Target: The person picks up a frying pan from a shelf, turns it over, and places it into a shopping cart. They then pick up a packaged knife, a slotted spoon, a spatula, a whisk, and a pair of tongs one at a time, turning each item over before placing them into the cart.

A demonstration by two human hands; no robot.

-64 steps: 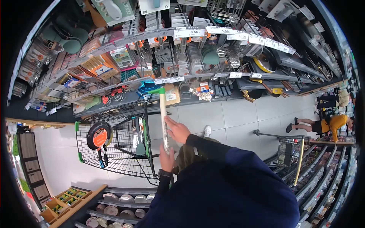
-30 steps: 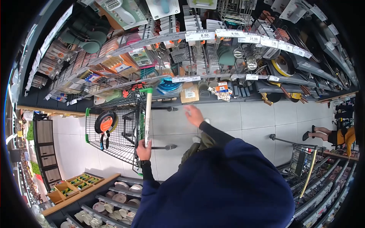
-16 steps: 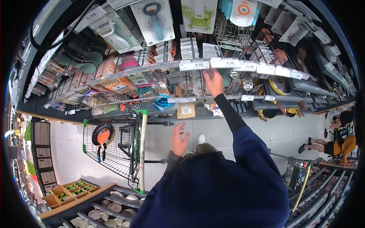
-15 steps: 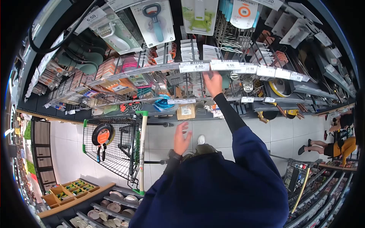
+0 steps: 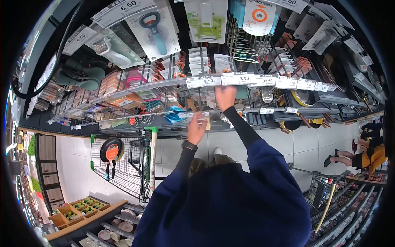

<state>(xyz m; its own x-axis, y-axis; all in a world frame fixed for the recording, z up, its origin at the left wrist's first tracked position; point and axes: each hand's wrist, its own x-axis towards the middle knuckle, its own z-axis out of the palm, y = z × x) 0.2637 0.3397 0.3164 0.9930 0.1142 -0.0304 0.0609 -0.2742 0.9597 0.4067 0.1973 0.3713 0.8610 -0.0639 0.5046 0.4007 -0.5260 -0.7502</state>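
My right hand [image 5: 225, 98] is just below a price label [image 5: 238, 78] reading 8.50 on the upper shelf rail. Its fingers look curled, and anything they grip is hidden. Lower and to the left, my left hand [image 5: 197, 130] is raised with fingers loosely bent and apart, near the labels on the lower rail [image 5: 192, 115]. Nothing shows in that palm. Carded utensils hang around both hands, among them a blue-handled peeler [image 5: 159, 37] and a green-and-white tool [image 5: 205, 24]. A grater [image 5: 189, 89] hangs left of my right hand.
A shopping cart [image 5: 92, 158] stands to my left with a black frying pan [image 5: 110, 150] in it. Behind me are shelves of bowls [image 5: 125, 226]. Another cart [image 5: 327, 193] stands at right, near a person in a yellow top [image 5: 375, 158]. Metal hooks [image 5: 242, 51] protrude overhead.
My right hand has moved slightly down and left, its fingers now more curled. My left hand has risen toward the lower rail. The view has shifted a little closer to the shelf.
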